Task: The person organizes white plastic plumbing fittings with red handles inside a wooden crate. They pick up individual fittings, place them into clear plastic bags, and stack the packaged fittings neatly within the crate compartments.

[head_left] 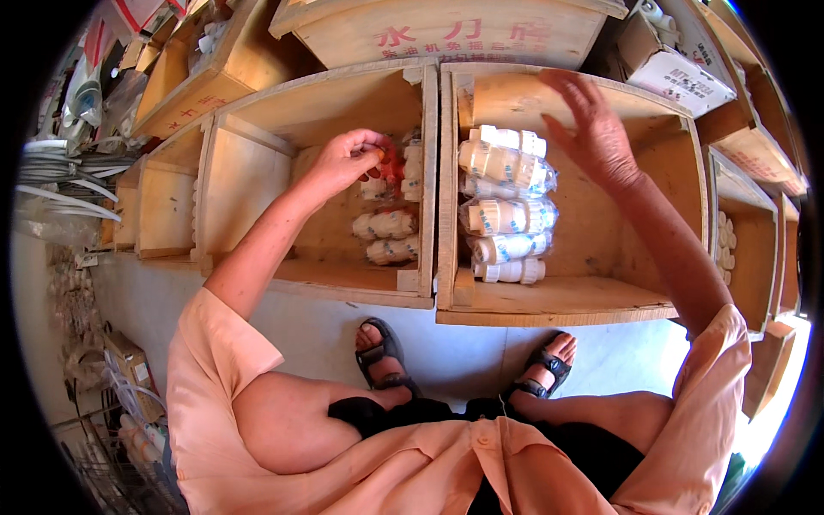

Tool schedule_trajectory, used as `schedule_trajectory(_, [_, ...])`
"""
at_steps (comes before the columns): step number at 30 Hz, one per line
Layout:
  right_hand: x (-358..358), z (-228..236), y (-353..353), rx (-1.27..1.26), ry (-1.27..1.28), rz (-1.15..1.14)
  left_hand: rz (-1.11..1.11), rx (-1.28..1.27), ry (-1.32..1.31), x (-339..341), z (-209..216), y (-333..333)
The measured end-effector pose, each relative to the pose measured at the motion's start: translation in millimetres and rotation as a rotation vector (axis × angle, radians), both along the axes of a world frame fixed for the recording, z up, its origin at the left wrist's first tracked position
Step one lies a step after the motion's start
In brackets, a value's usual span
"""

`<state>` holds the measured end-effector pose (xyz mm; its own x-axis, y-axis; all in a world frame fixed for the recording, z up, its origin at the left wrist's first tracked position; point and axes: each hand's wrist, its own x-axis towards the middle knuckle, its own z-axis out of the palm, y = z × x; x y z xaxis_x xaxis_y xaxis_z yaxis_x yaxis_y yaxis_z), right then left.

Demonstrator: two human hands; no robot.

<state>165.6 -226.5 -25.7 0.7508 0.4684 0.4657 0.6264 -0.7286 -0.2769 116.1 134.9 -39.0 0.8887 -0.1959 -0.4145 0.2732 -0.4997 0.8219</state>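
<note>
Past the black sandals [390, 346], film-wrapped white fittings [510, 216] lie in two wooden boxes [558, 311]. In the left one, the left hand [345, 160] curls narrow by a red packet [393, 168], its grip unclear; farther off, the right hand [592, 133] spreads wide, seemingly empty, over the other. Grasping solid bodies, not loose film, should prevent tearing.

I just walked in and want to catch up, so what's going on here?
A person has both hands over two wooden boxes. The left hand is curled at something red in the left box; whether it grips it is unclear. The right hand is open and holds nothing, over the right box. White fittings lie stacked along that box's left side.
</note>
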Motion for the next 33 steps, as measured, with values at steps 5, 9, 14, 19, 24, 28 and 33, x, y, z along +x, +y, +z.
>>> schedule_trajectory(5, [20,-4,-8,-0.141,-0.065,-0.061,0.041,0.061,-0.015,9,-26,22])
schedule_trajectory(9, [19,-14,-4,-0.192,-0.076,-0.078,0.086,0.198,0.008,14,-59,44])
schedule_trajectory(14, [15,-14,-2,-0.215,-0.081,-0.117,0.118,0.318,0.179,14,-85,58])
schedule_trajectory(19, [16,-19,0,-0.223,-0.124,-0.118,0.012,0.546,0.183,10,-127,68])
schedule_trajectory(24, [21,-23,-2,-0.215,-0.159,-0.085,0.021,0.562,0.152,14,-159,70])
schedule_trajectory(28, [23,-28,-5,-0.227,-0.163,-0.089,0.085,0.484,0.175,16,-168,63])
schedule_trajectory(33, [24,-31,-3,-0.244,-0.167,-0.107,0.174,0.408,0.239,17,-169,59])
